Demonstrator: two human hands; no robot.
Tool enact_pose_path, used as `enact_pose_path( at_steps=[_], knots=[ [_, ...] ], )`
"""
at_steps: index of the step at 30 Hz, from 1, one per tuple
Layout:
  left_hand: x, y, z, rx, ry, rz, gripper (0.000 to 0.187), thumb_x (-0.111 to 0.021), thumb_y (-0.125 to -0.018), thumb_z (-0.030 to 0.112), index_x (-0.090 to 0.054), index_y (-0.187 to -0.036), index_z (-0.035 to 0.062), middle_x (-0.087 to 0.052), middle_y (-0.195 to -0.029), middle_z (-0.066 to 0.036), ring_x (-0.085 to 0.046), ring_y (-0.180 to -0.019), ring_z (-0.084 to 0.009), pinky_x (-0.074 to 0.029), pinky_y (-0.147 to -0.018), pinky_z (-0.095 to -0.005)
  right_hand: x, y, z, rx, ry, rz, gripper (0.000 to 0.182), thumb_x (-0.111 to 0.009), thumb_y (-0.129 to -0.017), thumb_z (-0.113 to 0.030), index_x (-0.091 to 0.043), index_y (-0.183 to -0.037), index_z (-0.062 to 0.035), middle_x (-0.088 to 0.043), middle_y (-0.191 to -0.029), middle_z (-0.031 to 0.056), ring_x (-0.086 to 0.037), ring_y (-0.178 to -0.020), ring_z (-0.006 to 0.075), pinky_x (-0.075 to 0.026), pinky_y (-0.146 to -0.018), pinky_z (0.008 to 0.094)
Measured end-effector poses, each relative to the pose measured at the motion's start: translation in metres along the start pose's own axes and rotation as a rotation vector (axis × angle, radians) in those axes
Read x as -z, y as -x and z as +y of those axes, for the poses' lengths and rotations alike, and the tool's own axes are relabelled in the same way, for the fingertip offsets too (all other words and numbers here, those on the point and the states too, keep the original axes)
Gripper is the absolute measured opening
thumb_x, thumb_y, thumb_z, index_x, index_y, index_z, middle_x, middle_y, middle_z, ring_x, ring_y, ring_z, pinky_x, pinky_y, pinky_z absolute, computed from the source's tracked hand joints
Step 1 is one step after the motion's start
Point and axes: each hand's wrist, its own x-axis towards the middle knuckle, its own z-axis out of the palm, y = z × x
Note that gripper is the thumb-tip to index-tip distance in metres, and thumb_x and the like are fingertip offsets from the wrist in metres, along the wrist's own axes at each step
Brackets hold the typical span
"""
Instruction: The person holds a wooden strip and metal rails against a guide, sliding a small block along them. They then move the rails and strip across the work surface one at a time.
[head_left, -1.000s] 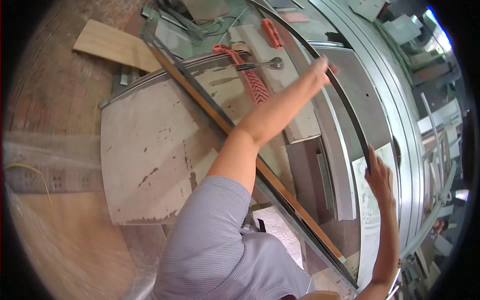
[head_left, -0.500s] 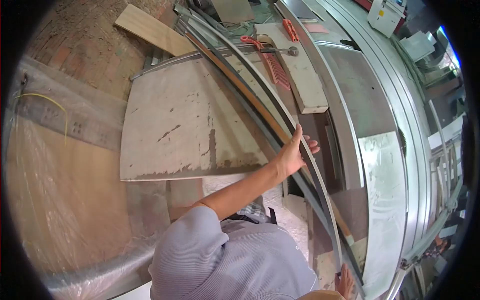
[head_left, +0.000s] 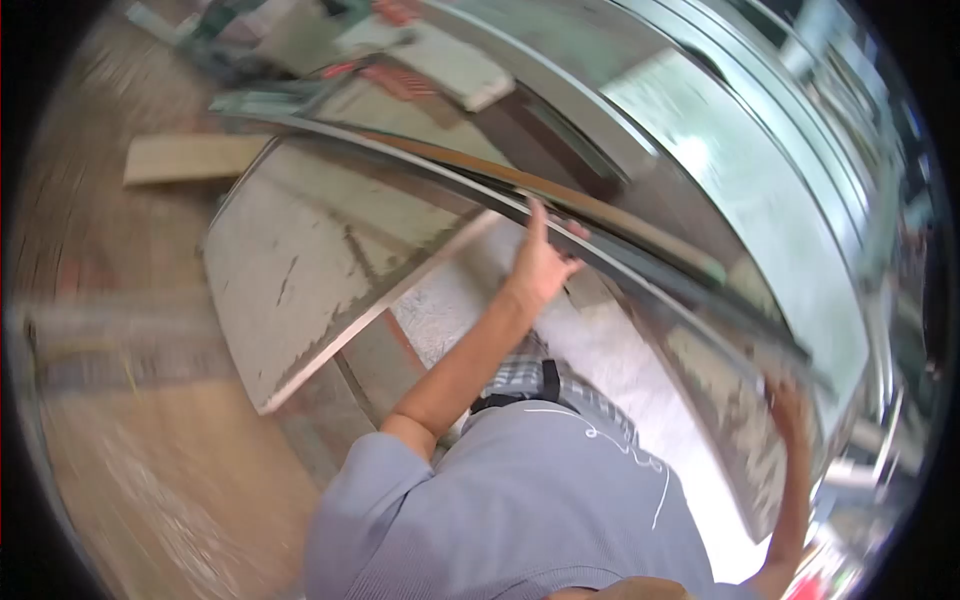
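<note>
Frame is motion-blurred, detail limited. Long thin grey metal strip (head_left: 640,270) runs diagonally from upper left to lower right, across the middle of view, w/ a brown wooden edge band (head_left: 600,205) just behind it. Left hand (head_left: 540,262) sits against the strip approx mid-length: fingers extended upward, palm on the strip's near side, thumb spread; looks pressed flat rather than wrapped, can't tell for sure. Right hand (head_left: 790,410) is at the strip's lower-right end, raised on a bent arm; too blurred to tell whether its fingers close round the strip. Pale scuffed rectangular board (head_left: 310,270) lies left of the left forearm, one corner pointing toward the person. Light wooden plank (head_left: 180,158) lies on the floor beyond it, far left. Large shiny grey sheet (head_left: 740,190) fills the upper right behind the strip. Person wears a lilac-grey ribbed shirt (head_left: 520,510).
</note>
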Motion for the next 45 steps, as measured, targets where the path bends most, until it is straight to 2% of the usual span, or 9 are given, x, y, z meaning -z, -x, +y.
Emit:
enact_pose_path(
  at_steps=[1, 7, 12, 18, 24, 28, 32, 38, 45],
  knots=[
    [0.0, -0.002, -0.003, 0.017, -0.003, 0.0, 0.065, -0.055, -0.078, 0.059, -0.038, -0.11, 0.0056, -0.047, -0.104, -0.012, -0.05, -0.102, -0.0277, -0.03, -0.097, -0.0552, 0.007, 0.002, -0.002, 0.016, -0.054, 0.082, 0.044, -0.056, -0.08, -0.013, -0.05, -0.122, -0.0217, -0.054, -0.089, 0.0109, -0.055, -0.073, 0.0311, -0.045, -0.06, 0.0413],
    [0.015, -0.01, -0.026, 0.078, -0.053, -0.035, 0.068, -0.054, -0.08, 0.059, -0.033, -0.113, 0.0024, -0.038, -0.111, -0.013, -0.041, -0.111, -0.03, -0.027, -0.099, -0.0551, 0.007, 0.001, 0.006, -0.042, -0.116, 0.171, 0.053, -0.056, -0.078, -0.004, -0.046, -0.126, -0.0231, -0.052, -0.091, 0.0123, -0.056, -0.08, 0.0301, -0.046, -0.067, 0.0394],
    [0.024, -0.015, -0.037, 0.06, -0.178, -0.056, 0.076, -0.054, -0.078, 0.062, -0.031, -0.123, 0.005, -0.046, -0.104, -0.013, -0.044, -0.108, -0.0278, -0.025, -0.099, -0.0528, 0.009, -0.005, 0.001, -0.083, -0.1, 0.182, 0.055, -0.054, -0.077, -0.002, -0.046, -0.126, -0.0236, -0.052, -0.09, 0.0122, -0.057, -0.081, 0.0295, -0.046, -0.068, 0.0397],
    [0.046, -0.035, -0.041, 0.182, -0.228, 0.061, 0.063, -0.052, -0.086, 0.049, -0.035, -0.124, 0.0022, -0.044, -0.113, -0.017, -0.044, -0.112, -0.0322, -0.027, -0.1, -0.0549, -0.015, -0.02, 0.012, -0.16, -0.073, 0.222, 0.045, -0.058, -0.075, -0.003, -0.05, -0.118, -0.0144, -0.053, -0.093, 0.0139, -0.057, -0.082, 0.0318, -0.046, -0.065, 0.0395],
    [0.055, -0.023, -0.036, 0.265, -0.515, -0.051, 0.055, -0.051, -0.089, 0.042, -0.037, -0.122, 0.0008, -0.051, -0.115, -0.016, -0.049, -0.109, -0.0339, -0.035, -0.095, -0.0519, -0.057, -0.023, 0.019, -0.216, -0.067, 0.393, 0.042, -0.058, -0.072, -0.001, -0.048, -0.111, -0.0114, -0.052, -0.106, 0.0139, -0.058, -0.09, 0.0295, -0.05, -0.069, 0.0389],
    [0.056, -0.018, -0.033, 0.275, -0.54, -0.066, 0.051, -0.051, -0.089, 0.04, -0.038, -0.121, 0.0032, -0.053, -0.118, -0.015, -0.049, -0.11, -0.0328, -0.036, -0.094, -0.0496, -0.044, -0.023, 0.017, -0.338, -0.077, 0.273, 0.042, -0.059, -0.072, -0.002, -0.046, -0.111, -0.011, -0.051, -0.109, 0.0132, -0.056, -0.093, 0.0304, -0.05, -0.071, 0.04],
    [0.058, -0.013, -0.032, 0.236, -0.509, -0.024, 0.049, -0.051, -0.09, 0.038, -0.037, -0.12, 0.0028, -0.053, -0.119, -0.015, -0.05, -0.109, -0.0326, -0.038, -0.092, -0.0485, 0.011, -0.028, 0.011, -0.272, -0.289, 0.017, 0.044, -0.061, -0.074, -0.009, -0.049, -0.117, -0.0125, -0.052, -0.108, 0.0123, -0.054, -0.097, 0.031, -0.046, -0.076, 0.0408],
    [0.071, 0.005, -0.031, 0.119, -0.406, 0.079, 0.045, -0.053, -0.089, 0.034, -0.037, -0.117, 0.0028, -0.051, -0.112, -0.016, -0.053, -0.104, -0.0328, -0.043, -0.089, -0.0475, 0.096, -0.093, -0.067, -0.097, -0.525, 0.342, 0.04, -0.062, -0.077, -0.012, -0.051, -0.117, -0.011, -0.054, -0.11, 0.012, -0.052, -0.102, 0.0302, -0.044, -0.081, 0.0387],
    [0.062, 0.034, 0.019, -0.106, -0.28, 0.148, 0.041, -0.055, -0.089, 0.03, -0.036, -0.115, 0.0051, -0.052, -0.106, -0.015, -0.055, -0.098, -0.0314, -0.045, -0.086, -0.0445, 0.104, -0.181, -0.131, 0.163, -0.529, 0.582, 0.047, -0.063, -0.077, -0.012, -0.047, -0.121, -0.0105, -0.054, -0.108, 0.0118, -0.051, -0.101, 0.0314, -0.042, -0.083, 0.0393]
  ],
)
